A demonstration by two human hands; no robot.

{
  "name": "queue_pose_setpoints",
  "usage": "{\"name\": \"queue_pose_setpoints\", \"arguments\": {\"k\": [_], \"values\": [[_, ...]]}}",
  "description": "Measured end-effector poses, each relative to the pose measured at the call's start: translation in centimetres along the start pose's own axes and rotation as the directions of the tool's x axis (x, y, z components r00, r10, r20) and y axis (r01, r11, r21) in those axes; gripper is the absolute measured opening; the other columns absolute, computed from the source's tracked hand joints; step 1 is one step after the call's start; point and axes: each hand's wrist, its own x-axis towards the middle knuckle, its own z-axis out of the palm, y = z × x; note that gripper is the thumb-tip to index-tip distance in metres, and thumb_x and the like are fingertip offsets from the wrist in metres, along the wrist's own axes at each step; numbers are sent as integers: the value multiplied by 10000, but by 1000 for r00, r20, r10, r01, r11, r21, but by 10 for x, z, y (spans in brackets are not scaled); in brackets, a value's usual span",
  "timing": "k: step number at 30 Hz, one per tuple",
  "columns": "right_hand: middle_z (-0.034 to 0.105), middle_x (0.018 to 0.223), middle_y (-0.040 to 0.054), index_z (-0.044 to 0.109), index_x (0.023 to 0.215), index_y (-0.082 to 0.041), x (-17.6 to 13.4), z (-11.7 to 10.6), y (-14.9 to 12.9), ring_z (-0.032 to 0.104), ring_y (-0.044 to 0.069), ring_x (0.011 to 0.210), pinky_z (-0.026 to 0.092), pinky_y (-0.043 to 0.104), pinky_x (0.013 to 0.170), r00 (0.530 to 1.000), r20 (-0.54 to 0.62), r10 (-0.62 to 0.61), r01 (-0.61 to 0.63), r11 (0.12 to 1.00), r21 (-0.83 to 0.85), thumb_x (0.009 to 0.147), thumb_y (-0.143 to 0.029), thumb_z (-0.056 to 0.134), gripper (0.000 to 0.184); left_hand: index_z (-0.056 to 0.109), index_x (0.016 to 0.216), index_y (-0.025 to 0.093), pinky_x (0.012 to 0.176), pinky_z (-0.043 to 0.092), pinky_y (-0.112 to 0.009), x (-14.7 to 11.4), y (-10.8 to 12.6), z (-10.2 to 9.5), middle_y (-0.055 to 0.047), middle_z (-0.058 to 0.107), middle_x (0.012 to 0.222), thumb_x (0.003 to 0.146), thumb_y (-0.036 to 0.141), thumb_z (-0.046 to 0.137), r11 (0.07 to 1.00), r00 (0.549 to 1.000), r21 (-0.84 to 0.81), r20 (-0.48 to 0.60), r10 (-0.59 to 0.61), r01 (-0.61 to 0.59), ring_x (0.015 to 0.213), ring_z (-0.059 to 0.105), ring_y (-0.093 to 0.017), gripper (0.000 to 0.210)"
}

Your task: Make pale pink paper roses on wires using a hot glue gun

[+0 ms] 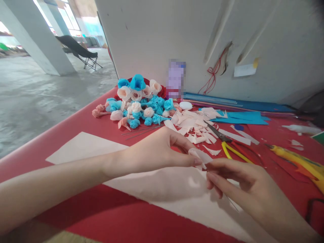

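Pale paper sits pinched between fingers, the white label blurred.

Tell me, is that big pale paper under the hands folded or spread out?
Spread out: the pale paper lies long and wide across the red table.

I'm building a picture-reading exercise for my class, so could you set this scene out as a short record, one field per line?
Left hand: pinching a small pale piece
Right hand: fingers closed at the lower end of that piece; a thin wire shows below them
Under the hands: large pale sheet
Surface: red tabletop
Beyond the hands: heap of blue and pale pink flowers; pale scraps
Cutting tool: scissors, yellow and red handles, lying beside the scraps
Background: dark folding chair on the floor
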Motion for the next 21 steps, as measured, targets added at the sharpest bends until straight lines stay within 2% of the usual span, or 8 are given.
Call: {"name": "queue_pose_setpoints", "arguments": {"k": [5,9,14,17,19,21], "values": [[616,592,-34,638,721,-226,0,-3,5,555,81,503,433,111,459,997,32,-71,73,996,-58,807,-287,552,136,709,844,181,765,486,-244,0,-3,2,-13,718,849,745,333,582,997,999,62,-17,-41,42,857,642,-192,221],[616,587,-30,647,704,-224,1,-2,4,550,80,481,429,109,431,998,47,-52,54,998,-44,813,-274,538,163,709,845,196,731,498,-232,0,-8,3,-11,715,838,749,329,577,999,1000,40,-6,-18,18,834,644,-184,211],[617,574,-22,661,687,-223,-1,-1,0,568,90,502,446,113,467,999,30,-43,44,999,-31,787,-271,561,149,694,872,179,790,483,-252,-1,-8,5,-33,701,903,773,298,552,1000,999,1,37,-29,29,903,628,-190,210],[603,544,-11,655,661,-212,-3,-1,-1,549,96,472,435,126,439,1000,4,3,-3,1000,-21,786,-320,567,187,682,855,160,812,470,-247,-1,-5,6,-31,698,878,787,269,540,996,997,-85,70,-22,27,879,630,-170,191],[591,531,-5,650,669,-210,-3,-2,-1,536,99,456,434,129,423,999,6,37,-37,999,25,788,-357,572,205,677,842,166,835,455,-244,-2,-3,7,-17,696,850,804,269,522,988,999,-154,41,-15,21,868,625,-156,190],[590,547,-2,645,686,-215,-4,-2,0,527,94,455,428,121,404,998,12,58,-59,993,105,793,-385,578,212,672,886,190,863,434,-246,-2,-4,7,-1,693,863,813,277,511,974,999,-226,-45,-21,10,893,611,-152,197]]}}
